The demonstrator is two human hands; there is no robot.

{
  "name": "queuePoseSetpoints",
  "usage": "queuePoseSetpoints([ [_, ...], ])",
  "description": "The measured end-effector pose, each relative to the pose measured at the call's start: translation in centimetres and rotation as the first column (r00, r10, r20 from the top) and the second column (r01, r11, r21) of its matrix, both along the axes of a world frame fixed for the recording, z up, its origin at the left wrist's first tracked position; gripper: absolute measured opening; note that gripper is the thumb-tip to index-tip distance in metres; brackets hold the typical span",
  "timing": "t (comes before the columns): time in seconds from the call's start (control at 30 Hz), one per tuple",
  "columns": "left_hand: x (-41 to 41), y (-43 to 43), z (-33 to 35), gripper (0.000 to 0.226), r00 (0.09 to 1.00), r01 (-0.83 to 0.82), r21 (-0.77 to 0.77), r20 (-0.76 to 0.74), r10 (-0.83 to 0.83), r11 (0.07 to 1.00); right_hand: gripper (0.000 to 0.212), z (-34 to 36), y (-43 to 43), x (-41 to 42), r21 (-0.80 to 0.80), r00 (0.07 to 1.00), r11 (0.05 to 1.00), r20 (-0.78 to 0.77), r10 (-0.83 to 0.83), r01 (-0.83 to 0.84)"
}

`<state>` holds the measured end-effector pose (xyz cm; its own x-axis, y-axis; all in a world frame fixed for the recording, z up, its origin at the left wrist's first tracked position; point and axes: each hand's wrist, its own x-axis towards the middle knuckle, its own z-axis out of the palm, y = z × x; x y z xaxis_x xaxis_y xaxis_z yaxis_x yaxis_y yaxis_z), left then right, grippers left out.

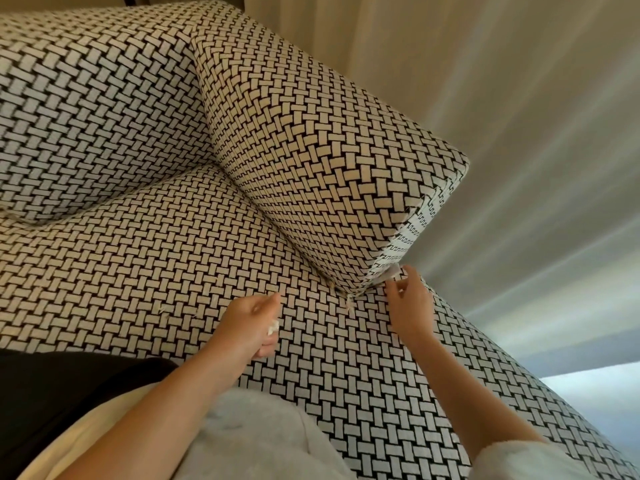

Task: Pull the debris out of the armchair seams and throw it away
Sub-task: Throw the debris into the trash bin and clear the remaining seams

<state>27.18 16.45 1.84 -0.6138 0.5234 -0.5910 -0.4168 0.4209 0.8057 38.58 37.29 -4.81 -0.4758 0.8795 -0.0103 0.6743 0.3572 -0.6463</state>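
Nearest the camera, a pale grey fleece garment (pixel 263 431) was seen across the lap, and both bare forearms were stretched over it toward the black-and-white basket-weave fabric armchair (pixel 86 98). The left hand (pixel 254 327) was held low over the seat cushion (pixel 329 358). Its fingers were curled round a small wad of white scraps (pixel 273 328), apparently as a store for gathered bits while the other hand picked. The right hand (pixel 410 306) was reached to the near front corner of the block-shaped armrest (pixel 311 150). There a thin white shred (pixel 393 271) was pinched between thumb and fingertips, judged to be on its way out of the seam at the armrest's base. More debris was lodged in that seam just left of the right hand, as pale frayed slivers (pixel 349 304) poking from the fold. A few loose crumbs (pixel 161 309) were scattered on the seat further left. No bin was to be seen.
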Motion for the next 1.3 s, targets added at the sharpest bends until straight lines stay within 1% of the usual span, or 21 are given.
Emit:
queuePoseSetpoints([
  [0.07,0.1,-0.1,0.0,0.016,0.994,0.087,-0.004,-0.069,-0.087,0.996,0.036,-0.1,1.6,-0.6,-0.006,0.987,0.999,0.158,0.039,-0.039],
  [0.17,0.5,0.1,0.3,0.03,0.983,0.167,-0.008,-0.075,-0.167,0.986,0.032,0.2,4.2,-2.1,-0.131,0.933,0.99,0.347,0.096,-0.053],
  [0.27,0.5,0.1,0.4,0.039,0.989,0.137,-0.015,-0.053,-0.137,0.99,0.03,0.1,6.1,-2.7,-0.194,0.917,0.981,0.385,0.102,-0.028],
  [0.37,0.3,0.2,0.4,0.041,0.997,0.07,0.006,0.022,-0.07,0.998,0.025,0.1,5.9,-2.5,-0.248,0.912,0.965,0.369,0.177,-0.087],
  [0.43,0.2,0.1,0.4,0.04,0.997,0.05,0.021,0.063,-0.052,0.999,0.017,0.4,4.4,-2.0,-0.279,0.921,0.947,0.303,0.245,-0.16],
  [0.47,0.2,0.1,0.3,0.039,0.997,0.059,0.008,0.052,-0.06,0.998,0.015,0.7,3.3,-1.6,-0.298,0.935,0.934,0.229,0.27,-0.197],
  [0.53,0.4,0.1,0.3,0.033,0.998,0.057,-0.023,0.015,-0.057,0.998,0.014,1.3,0.8,-0.6,-0.375,0.958,0.89,0.018,0.285,-0.258],
  [0.6,0.5,0.3,0.2,0.027,1.0,0.006,-0.034,-0.004,-0.006,0.999,0.014,2.2,-1.6,0.2,-0.452,0.938,0.822,-0.174,0.3,-0.347],
  [0.63,0.6,0.3,0.2,0.027,1.0,-0.013,-0.039,-0.012,0.013,0.999,0.013,2.8,-2.7,0.3,-0.479,0.914,0.779,-0.235,0.329,-0.404],
  [0.7,0.8,0.5,0.2,0.026,0.999,-0.03,-0.046,-0.013,0.029,0.999,0.014,3.8,-4.9,0.0,-0.515,0.854,0.682,-0.3,0.425,-0.52],
  [0.8,1.1,0.6,0.2,0.018,1.0,0.005,-0.067,-0.002,-0.005,0.998,0.016,5.1,-7.4,-1.4,-0.526,0.735,0.534,-0.317,0.6,-0.662],
  [0.83,1.1,0.5,0.3,0.019,1.0,0.013,-0.077,0.007,-0.013,0.997,0.017,5.4,-8.0,-1.9,-0.522,0.707,0.507,-0.314,0.634,-0.686],
  [0.87,1.0,0.4,0.2,0.021,1.0,0.021,-0.084,0.015,-0.02,0.996,0.017,5.5,-8.4,-2.3,-0.516,0.698,0.504,-0.306,0.647,-0.693],
  [0.93,0.9,0.4,0.2,0.024,0.999,0.049,-0.087,0.022,-0.047,0.995,0.015,5.4,-9.1,-2.8,-0.477,0.717,0.557,-0.276,0.64,-0.68],
  [1.0,1.0,0.2,0.1,0.021,0.996,0.093,-0.091,0.007,-0.093,0.991,0.019,4.9,-9.3,-2.8,-0.437,0.735,0.602,-0.264,0.625,-0.669],
  [1.07,1.1,0.2,-0.1,0.02,0.985,0.158,-0.103,-0.048,-0.163,0.982,0.025,4.8,-8.9,-2.2,-0.439,0.732,0.599,-0.253,0.633,-0.67],
  [1.13,1.1,0.2,-0.3,0.025,0.966,0.215,-0.134,-0.113,-0.231,0.967,0.019,4.3,-7.1,-1.1,-0.446,0.76,0.635,-0.187,0.623,-0.631],
  [1.17,1.0,0.1,-0.4,0.029,0.962,0.224,-0.144,-0.126,-0.243,0.964,0.014,3.7,-5.8,-0.5,-0.436,0.796,0.684,-0.146,0.588,-0.585],
  [1.23,0.9,0.1,-0.4,0.033,0.968,0.216,-0.134,-0.102,-0.23,0.967,0.014,2.2,-2.7,0.3,-0.341,0.907,0.849,-0.029,0.42,-0.404],
  [1.27,0.8,0.1,-0.4,0.034,0.975,0.197,-0.12,-0.076,-0.207,0.973,0.021,1.3,-1.2,0.6,-0.221,0.946,0.933,0.093,0.309,-0.283],
  [1.3,0.7,0.1,-0.4,0.034,0.982,0.175,-0.107,-0.05,-0.181,0.979,0.033,0.6,0.0,0.8,-0.086,0.95,0.979,0.238,0.201,-0.186],
])
